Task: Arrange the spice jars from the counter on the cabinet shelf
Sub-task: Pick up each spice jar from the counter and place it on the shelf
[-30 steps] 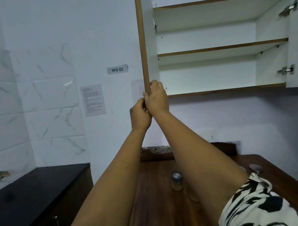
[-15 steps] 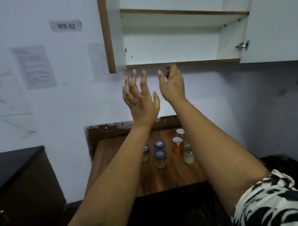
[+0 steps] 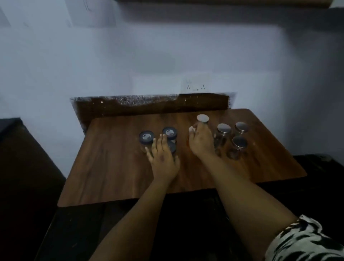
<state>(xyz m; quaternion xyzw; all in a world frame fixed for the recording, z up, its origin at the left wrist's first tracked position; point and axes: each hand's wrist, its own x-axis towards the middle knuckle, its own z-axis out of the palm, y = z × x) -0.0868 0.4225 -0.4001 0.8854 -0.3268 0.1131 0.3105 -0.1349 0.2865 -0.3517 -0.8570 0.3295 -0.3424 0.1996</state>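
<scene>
**Both hands down among the jars, none lifted yet**

The left hand point(image 3: 163, 158) sits over the nearest of three dark-lidded jars. That jar point(image 3: 172, 149) is mostly hidden beneath its fingers point(image 3: 158, 147), which are spread and only slightly bent. Whether they grip the glass or merely hover is not clear through the blur. The other two dark-lidded jars stand upright just beyond the fingertips: one point(image 3: 146, 137) ahead and to their left, one point(image 3: 169, 133) ahead and slightly right.

The right hand point(image 3: 202, 142) reaches into the silver-lidded group. Its fingers curl forward and down around something low, apparently an orange-tinted jar point(image 3: 188, 142) that peeks out at the thumb side, though how firm the hold is cannot be told. A tall silver-lidded jar point(image 3: 202, 118) stands just beyond its fingertips, and three more point(image 3: 224, 128) point(image 3: 241, 126) point(image 3: 239, 142) cluster to the right of its knuckles, close but apart from them.

Every jar stands with its long axis vertical on the wooden counter point(image 3: 115, 167), so a wrap around the side from the near face suits each. Each hand is nearer its own cluster, which favours picking up two at once (one per hand).

The cabinet's underside point(image 3: 223, 1) shows only as a strip at the top edge, directly above and behind the jars; the shelf itself is out of view. The carry would therefore be a lift straight up and slightly forward.
</scene>
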